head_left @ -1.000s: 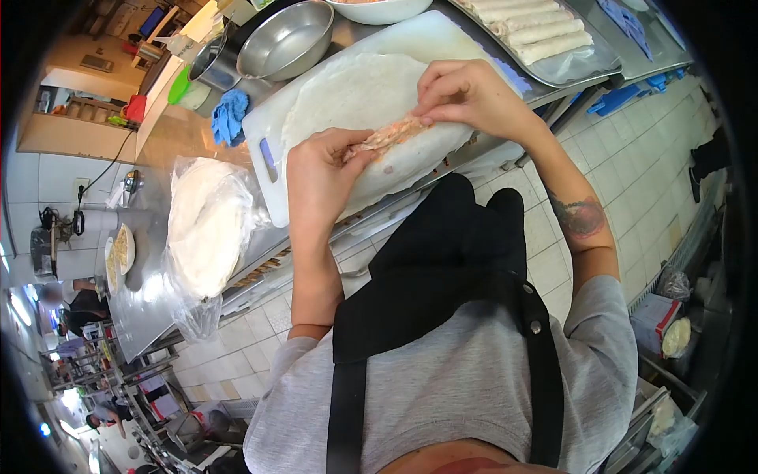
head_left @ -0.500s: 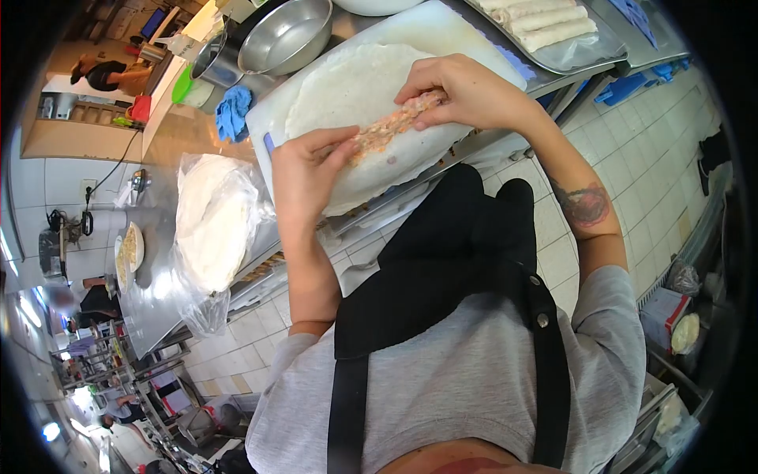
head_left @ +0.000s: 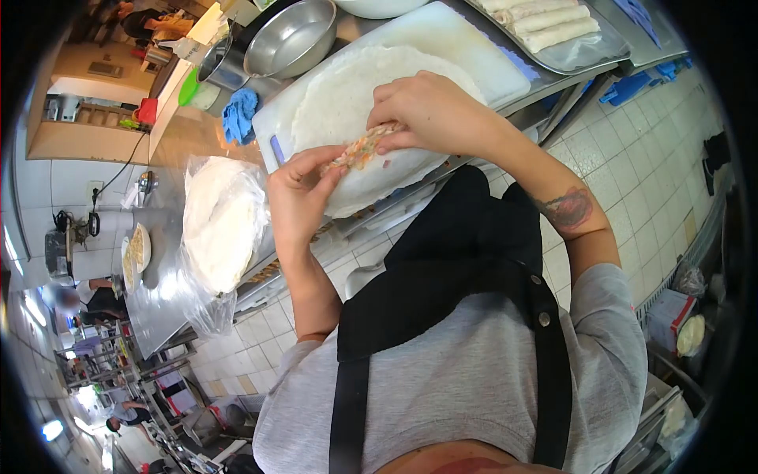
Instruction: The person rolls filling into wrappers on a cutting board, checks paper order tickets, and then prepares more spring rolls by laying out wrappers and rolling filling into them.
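Note:
A strip of chopped, orange-flecked filling (head_left: 362,150) lies across a large, thin, round dough sheet (head_left: 332,91). At the strip's left end, my left hand (head_left: 298,193) is closed, thumb and fingers pinching the filling. My right hand (head_left: 426,114) grips the other end with its fingertips, its palm turned down over the sheet. Under the dough is a white cutting board (head_left: 442,24), and the sheet overhangs its near edge. Parts of the filling are covered by my fingers.
Left of the board, more dough sheets (head_left: 217,229) lie in clear plastic. A steel bowl (head_left: 292,39), a blue cloth (head_left: 237,116) and a green-rimmed tub (head_left: 197,91) stand behind. A tray (head_left: 608,47) at the back right holds several rolls (head_left: 553,28). Other people are farther off.
Both hands have shifted left and toward me along the strip, my right hand the most. The filling strip now looks shorter between them.

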`<action>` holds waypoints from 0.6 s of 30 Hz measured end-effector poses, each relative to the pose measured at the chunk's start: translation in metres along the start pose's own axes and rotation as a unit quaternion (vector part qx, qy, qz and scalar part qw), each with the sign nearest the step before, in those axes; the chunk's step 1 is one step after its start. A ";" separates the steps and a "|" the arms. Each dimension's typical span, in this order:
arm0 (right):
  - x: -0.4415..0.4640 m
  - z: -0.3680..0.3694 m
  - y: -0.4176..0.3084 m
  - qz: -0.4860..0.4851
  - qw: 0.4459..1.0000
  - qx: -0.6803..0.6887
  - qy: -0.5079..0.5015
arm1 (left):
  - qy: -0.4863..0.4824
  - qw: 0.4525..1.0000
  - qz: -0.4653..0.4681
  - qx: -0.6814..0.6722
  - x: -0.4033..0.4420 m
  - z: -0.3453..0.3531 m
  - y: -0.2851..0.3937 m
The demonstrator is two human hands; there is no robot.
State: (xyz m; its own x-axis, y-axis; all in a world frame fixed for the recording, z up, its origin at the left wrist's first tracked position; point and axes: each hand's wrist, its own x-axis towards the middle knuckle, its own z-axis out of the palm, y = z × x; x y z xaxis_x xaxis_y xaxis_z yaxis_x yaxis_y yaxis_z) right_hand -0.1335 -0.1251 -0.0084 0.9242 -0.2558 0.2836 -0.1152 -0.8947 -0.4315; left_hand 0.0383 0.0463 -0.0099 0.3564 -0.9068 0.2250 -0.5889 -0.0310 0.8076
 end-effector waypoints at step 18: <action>0.007 0.013 -0.021 -0.019 0.990 -0.140 0.026 | 0.051 0.999 0.013 0.002 -0.007 0.009 0.000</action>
State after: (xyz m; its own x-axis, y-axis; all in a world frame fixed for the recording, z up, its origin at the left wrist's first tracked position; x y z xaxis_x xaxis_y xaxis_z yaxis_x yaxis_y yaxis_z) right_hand -0.1194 -0.1033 -0.0084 0.9110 -0.2319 0.3411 -0.1841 -0.9687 -0.1667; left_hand 0.0297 0.0486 -0.0166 0.4123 -0.8602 0.3002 -0.6012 -0.0094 0.7990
